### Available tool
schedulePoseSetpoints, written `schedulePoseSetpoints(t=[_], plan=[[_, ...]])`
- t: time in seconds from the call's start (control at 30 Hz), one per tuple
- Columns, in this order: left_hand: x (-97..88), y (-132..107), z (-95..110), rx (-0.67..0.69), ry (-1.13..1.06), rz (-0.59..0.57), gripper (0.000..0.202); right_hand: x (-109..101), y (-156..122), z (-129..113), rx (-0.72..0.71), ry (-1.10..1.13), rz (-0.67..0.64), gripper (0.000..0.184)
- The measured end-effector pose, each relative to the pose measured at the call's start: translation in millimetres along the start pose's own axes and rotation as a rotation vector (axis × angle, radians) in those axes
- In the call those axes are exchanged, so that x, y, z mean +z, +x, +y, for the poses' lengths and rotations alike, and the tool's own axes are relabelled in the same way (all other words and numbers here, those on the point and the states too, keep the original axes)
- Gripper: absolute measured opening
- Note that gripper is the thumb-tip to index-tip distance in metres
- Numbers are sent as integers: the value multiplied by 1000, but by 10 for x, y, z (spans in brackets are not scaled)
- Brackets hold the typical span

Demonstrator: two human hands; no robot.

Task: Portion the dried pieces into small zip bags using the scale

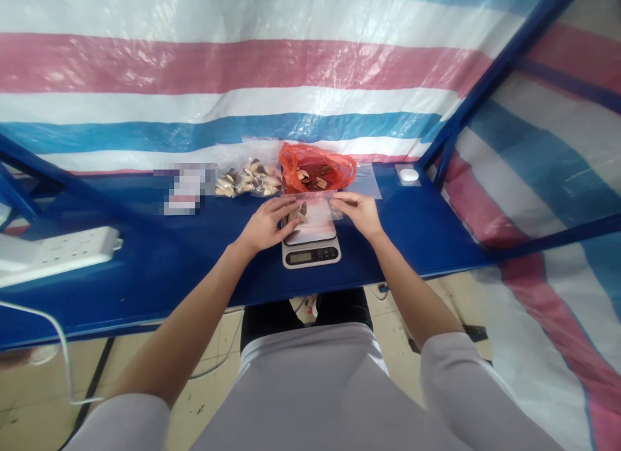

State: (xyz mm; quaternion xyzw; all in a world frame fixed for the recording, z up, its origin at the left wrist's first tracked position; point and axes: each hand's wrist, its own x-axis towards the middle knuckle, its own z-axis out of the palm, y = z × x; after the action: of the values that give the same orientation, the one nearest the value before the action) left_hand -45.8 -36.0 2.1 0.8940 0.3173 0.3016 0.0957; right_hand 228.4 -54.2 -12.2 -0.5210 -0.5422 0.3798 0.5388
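Both forearms reach forward over the near edge of the tabletop (412, 231) and angle inward, elbows wide, so the hands meet above a kitchen scale (312, 253). The left hand (269, 224) lies palm down at the scale's left side, thumb and fingers spread apart and pointing inward at a small clear bag (317, 205); whether it grips the film I cannot tell. The right hand (361, 213) is bent inward at the wrist, thumb and fingertips closed together on the bag's right end. The bag is between the hands, over the scale's plate, with a few brown-and-pale pieces (301, 213) near the left fingers.

Just beyond the hands stands a red plastic bag (317, 169) with similar pieces inside, limiting forward reach; filled clear bags (250, 179) lie beyond the left hand. Past the right hand, a small white round object (409, 175) sits near the far right corner. Bare tabletop stretches right of the right hand, and left of the left hand as far as a white power strip (72, 252). The near edge runs just in front of the scale; a striped sheet (242, 66) hangs along the far edge.
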Motion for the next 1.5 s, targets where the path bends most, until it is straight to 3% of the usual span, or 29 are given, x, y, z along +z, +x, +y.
schedulePoseSetpoints(t=[0.2,0.37,0.5,0.77,1.0,1.2,1.33,1.5], plan=[[-11,95,81,-69,-5,47,52,49,75,-306,-132,-71,-80,23],[95,359,105,-66,-89,58,94,224,182,-577,-214,-129,-129,18],[185,523,48,-124,-130,92,108,382,258,-677,-228,-132,-167,18],[138,566,-85,-174,-246,171,76,560,382,-703,-223,-141,-222,17],[55,539,-266,-260,-185,289,61,354,684,-547,-230,-133,-181,25],[10,528,-397,-274,-187,326,60,239,945,-382,-238,-617,-275,19],[48,496,-426,-313,-223,352,63,356,1053,-357,-274,-897,-335,26],[75,468,-408,-319,-225,350,64,524,1122,-304,-282,-1017,-392,34]])
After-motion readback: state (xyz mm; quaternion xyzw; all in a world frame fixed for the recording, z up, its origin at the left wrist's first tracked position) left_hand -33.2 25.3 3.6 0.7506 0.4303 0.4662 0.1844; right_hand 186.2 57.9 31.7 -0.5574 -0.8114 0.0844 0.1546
